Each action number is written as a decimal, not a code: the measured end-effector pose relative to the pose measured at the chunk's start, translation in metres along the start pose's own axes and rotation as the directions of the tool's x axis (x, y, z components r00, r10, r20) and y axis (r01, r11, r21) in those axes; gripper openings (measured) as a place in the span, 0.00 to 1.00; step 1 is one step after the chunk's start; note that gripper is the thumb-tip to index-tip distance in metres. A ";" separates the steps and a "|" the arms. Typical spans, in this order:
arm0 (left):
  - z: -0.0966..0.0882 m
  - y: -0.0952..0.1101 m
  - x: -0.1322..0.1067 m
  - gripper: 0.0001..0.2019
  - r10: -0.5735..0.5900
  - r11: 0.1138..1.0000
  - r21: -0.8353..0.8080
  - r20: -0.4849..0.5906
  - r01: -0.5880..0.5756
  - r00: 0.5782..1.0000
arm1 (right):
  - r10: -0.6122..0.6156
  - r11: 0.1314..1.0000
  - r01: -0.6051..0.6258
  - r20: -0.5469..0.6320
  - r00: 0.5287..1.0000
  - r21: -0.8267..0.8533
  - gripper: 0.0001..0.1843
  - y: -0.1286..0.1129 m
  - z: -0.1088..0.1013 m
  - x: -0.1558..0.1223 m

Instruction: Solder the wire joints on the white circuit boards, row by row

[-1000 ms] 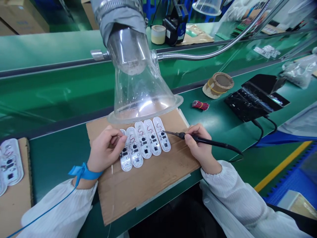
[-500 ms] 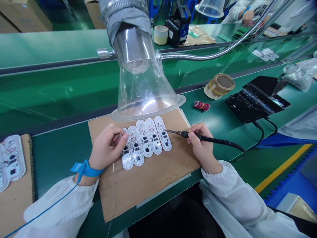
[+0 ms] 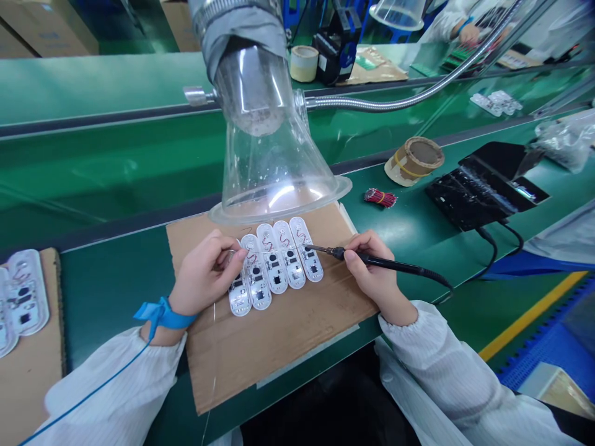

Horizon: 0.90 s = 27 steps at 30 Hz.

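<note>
My right hand [image 3: 372,269] grips a black soldering iron [image 3: 404,266] like a pen, its metal tip pointing left at the rightmost white casing [image 3: 311,266]. Several such oblong casings with small circuit boards and thin red and black wires lie side by side on a cardboard sheet [image 3: 279,334]. Over the left end of the row, my left hand [image 3: 202,272] pinches a thin solder wire [image 3: 214,313]. The strand trails below the hand and stretches faintly across the boards toward the iron tip. Fingers partly hide the leftmost casing. Whether the tip touches the board, I cannot tell.
A clear fume hood [image 3: 279,167] hangs just above the casings. To the right are a red wire bundle [image 3: 381,198], a cardboard roll [image 3: 413,162] and a black box [image 3: 483,186]. More casings [image 3: 28,297] lie far left. Another person's hand [image 3: 469,34] is at the back.
My right hand has moved slightly left with the soldering iron, its tip now over the rightmost casing. My left hand has shifted a little right.
</note>
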<state>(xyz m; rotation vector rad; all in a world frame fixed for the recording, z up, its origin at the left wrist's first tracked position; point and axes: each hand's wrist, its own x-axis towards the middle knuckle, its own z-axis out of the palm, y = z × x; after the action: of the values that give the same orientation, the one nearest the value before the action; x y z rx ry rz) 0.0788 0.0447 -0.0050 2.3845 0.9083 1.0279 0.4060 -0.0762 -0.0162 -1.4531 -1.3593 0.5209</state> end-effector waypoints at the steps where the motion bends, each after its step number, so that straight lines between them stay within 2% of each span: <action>1: 0.000 0.000 0.000 0.05 0.001 1.000 0.001 0.002 -0.001 1.000 | 0.000 1.000 0.000 0.001 1.000 -0.004 0.13 -0.002 0.000 0.001; 6: -0.008 0.003 -0.005 0.04 -0.020 1.000 0.011 -0.027 0.020 0.999 | 0.023 0.999 -0.022 0.029 0.999 -0.039 0.13 -0.013 -0.001 0.007; 11: -0.015 0.000 -0.016 0.05 -0.044 0.999 0.019 -0.083 0.046 0.996 | -0.014 0.994 0.024 -0.095 0.995 0.109 0.18 -0.008 0.010 0.001; 13: -0.014 -0.002 -0.017 0.05 -0.045 0.999 0.015 -0.086 0.046 0.995 | 0.001 0.991 0.013 -0.108 0.994 0.136 0.18 -0.003 0.016 -0.003; 18: -0.011 -0.001 -0.014 0.04 -0.071 0.997 -0.005 -0.063 0.071 0.995 | 0.006 0.995 -0.005 -0.016 1.000 0.102 0.15 0.001 0.021 -0.008; 22: -0.012 0.001 -0.013 0.04 -0.105 0.994 0.001 -0.051 0.105 0.993 | -0.013 0.999 0.013 0.007 1.000 0.039 0.13 -0.002 0.020 -0.007; 27: -0.012 0.001 -0.014 0.04 -0.077 0.997 -0.001 -0.050 0.077 0.996 | 0.008 1.000 -0.009 0.052 0.999 0.020 0.09 -0.002 0.019 -0.007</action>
<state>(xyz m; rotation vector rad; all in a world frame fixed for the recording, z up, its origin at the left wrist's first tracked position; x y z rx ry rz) 0.0631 0.0359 -0.0038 2.3149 1.0103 1.0615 0.3874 -0.0754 -0.0237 -1.4379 -1.3855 0.5799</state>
